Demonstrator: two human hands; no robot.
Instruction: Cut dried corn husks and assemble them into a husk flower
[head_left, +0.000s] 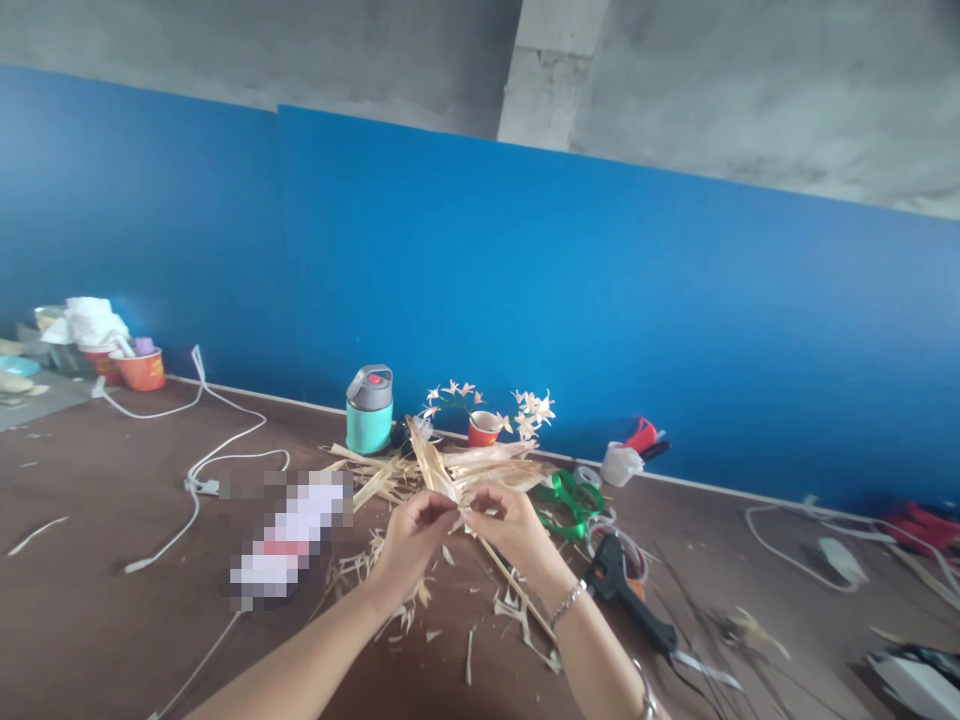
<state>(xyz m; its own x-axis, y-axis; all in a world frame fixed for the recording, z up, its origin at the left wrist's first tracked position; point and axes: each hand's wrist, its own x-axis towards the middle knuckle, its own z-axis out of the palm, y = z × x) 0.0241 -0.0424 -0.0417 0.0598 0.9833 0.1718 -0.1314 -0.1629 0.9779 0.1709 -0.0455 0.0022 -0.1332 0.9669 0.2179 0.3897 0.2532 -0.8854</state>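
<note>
Close together over the table, my left hand (420,535) and my right hand (510,530) are both closed in a pinch, fingertips almost touching. Between them is a pale dried husk (430,458) that stands up above the fingers and looks like corn husk. Its pinched lower end is mostly hidden by my fingertips. Behind the hands lies a heap of similar husks (495,465) and strips. Small husk scraps (517,610) litter the table beneath my wrists. A black glue gun (634,600) rests just right of my right wrist.
Behind the husks stand a teal flask (369,415) and a red cup (484,430) with pale flowers (534,408). Green ribbon (566,500) lies to the right. A blurred-out object (289,540) and white cables (199,470) are on the left. A blue partition (525,270) closes off the back.
</note>
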